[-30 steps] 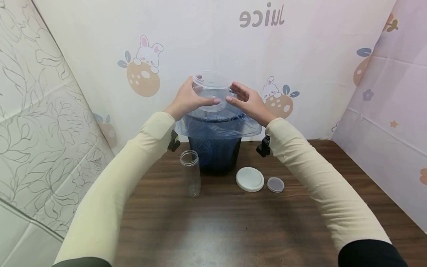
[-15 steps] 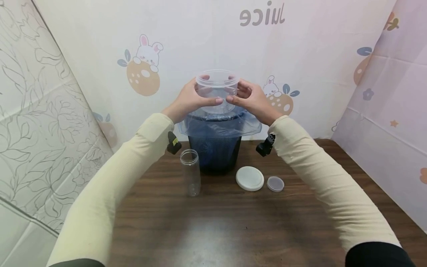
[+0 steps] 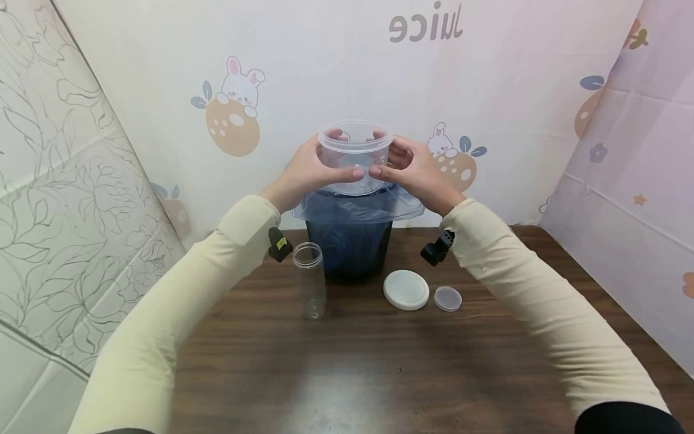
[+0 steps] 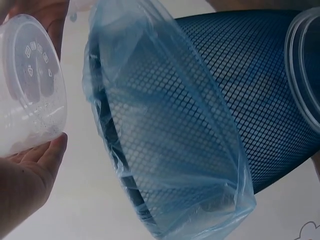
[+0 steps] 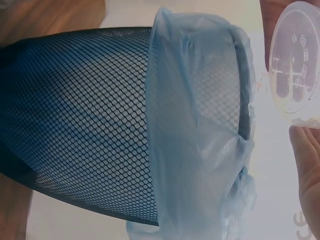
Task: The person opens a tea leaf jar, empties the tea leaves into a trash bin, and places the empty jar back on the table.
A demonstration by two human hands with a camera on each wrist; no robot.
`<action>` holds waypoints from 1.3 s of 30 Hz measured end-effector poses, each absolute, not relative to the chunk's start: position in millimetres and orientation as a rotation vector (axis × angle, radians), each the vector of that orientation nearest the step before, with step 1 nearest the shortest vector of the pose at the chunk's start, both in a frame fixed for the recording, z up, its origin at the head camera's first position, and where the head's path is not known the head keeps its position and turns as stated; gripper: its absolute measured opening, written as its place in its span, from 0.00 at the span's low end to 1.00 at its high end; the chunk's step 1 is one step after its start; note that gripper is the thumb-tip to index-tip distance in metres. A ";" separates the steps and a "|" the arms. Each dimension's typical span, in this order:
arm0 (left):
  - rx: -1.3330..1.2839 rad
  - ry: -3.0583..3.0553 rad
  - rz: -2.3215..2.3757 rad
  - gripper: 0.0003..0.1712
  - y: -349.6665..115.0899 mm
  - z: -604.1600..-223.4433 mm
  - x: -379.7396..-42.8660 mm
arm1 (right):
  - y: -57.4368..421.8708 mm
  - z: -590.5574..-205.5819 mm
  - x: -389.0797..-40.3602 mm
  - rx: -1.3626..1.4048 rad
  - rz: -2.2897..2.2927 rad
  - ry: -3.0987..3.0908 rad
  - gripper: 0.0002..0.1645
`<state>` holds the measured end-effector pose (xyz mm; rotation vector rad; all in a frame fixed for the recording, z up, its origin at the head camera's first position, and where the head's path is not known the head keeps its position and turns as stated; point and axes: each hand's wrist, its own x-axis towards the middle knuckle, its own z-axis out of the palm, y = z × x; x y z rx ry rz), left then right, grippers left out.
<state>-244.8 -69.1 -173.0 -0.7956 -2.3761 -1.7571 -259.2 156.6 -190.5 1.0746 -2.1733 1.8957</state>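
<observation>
Both hands hold a clear round plastic tub [image 3: 355,158] upright in the air, in front of and above a black mesh bin. My left hand [image 3: 311,167] grips its left side, thumb across the front and fingers behind. On the other side my right hand [image 3: 417,169] grips it the same way, the two thumb tips almost meeting. The tub has no lid on, and its base with moulded marks shows in both wrist views. A blue plastic bag [image 4: 165,125] lines the mesh bin [image 5: 85,125] and folds over its rim.
On the wooden table [image 3: 347,374], a tall clear jar [image 3: 310,283] without a lid stands left of the bin. A white ridged lid [image 3: 406,290] and a smaller translucent lid [image 3: 447,299] lie to the right. A printed cloth wall [image 3: 347,66] rises close behind the bin.
The tub has shifted slightly right, then come down and a little nearer, with both hands around it. My right hand now wraps its side more fully. The bin, jar and lids stay put.
</observation>
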 end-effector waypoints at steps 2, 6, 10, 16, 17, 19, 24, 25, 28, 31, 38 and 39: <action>-0.805 -2.373 -1.754 0.53 -69.2 -174.0 -241.9 | 156.7 -191.0 -256.3 1.082 1.920 -2.156 0.51; -0.807 -2.364 -1.747 0.52 -68.1 -176.4 -235.0 | 156.7 -193.2 -249.0 1.089 1.971 -2.115 0.52; -0.841 -2.363 -1.725 0.52 -67.0 -181.4 -226.5 | 157.3 -198.9 -237.0 1.071 2.007 -2.084 0.51; -0.848 -2.392 -1.662 0.52 -65.9 -193.4 -212.2 | 159.8 -213.2 -220.3 1.075 1.930 -2.069 0.46; -0.849 -2.400 -1.658 0.51 -66.0 -195.5 -210.4 | 160.1 -215.5 -218.1 1.078 1.922 -2.062 0.45; -0.852 -2.408 -1.653 0.51 -66.5 -199.6 -206.5 | 160.5 -220.1 -214.7 1.081 1.917 -2.048 0.45; -0.854 -2.416 -1.640 0.51 -64.0 -212.5 -199.4 | 163.9 -233.4 -208.0 1.083 1.934 -2.025 0.47; -0.850 -2.418 -1.634 0.52 -63.4 -215.6 -198.0 | 164.5 -236.2 -207.1 1.089 1.943 -2.022 0.48; -0.852 -2.413 -1.633 0.52 -62.2 -225.9 -193.2 | 166.4 -245.3 -204.5 1.114 1.958 -2.032 0.47; -0.853 -2.412 -1.647 0.52 -61.2 -237.1 -189.0 | 168.7 -255.5 -202.3 1.145 1.964 -2.057 0.47; -0.792 -2.438 -1.677 0.56 -51.6 -262.1 -184.6 | 180.1 -286.3 -202.7 1.149 2.000 -2.101 0.48; -0.783 -2.443 -1.670 0.56 -49.5 -266.0 -184.2 | 182.3 -291.3 -203.4 1.144 2.015 -2.109 0.48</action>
